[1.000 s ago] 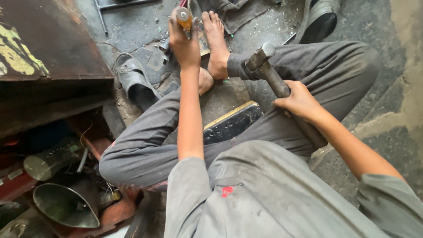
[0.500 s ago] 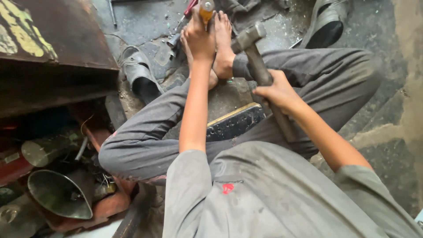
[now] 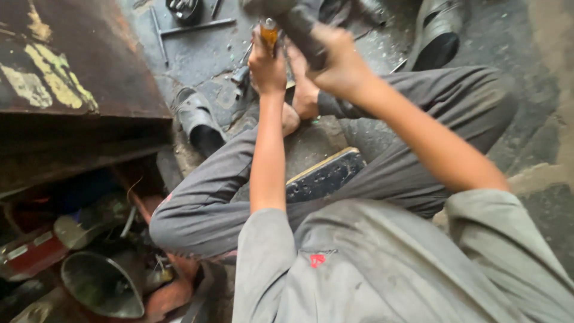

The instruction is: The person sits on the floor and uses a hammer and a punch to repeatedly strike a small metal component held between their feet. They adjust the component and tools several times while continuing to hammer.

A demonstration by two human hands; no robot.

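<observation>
Right hand (image 3: pixel 341 63) grips a blurred, seemingly cropped hammer (image 3: pixel 293 18).

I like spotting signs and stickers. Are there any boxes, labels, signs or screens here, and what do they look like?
Rusty metal panel: upper left, dark brown with patchy, worn yellow paint marks.
Small red mark: on the grey shirt, bottom middle, tiny and blurry.
Red container: lower left among the clutter, with a pale strip like a label, too blurred to be sure.
No screens or packages show.
</observation>
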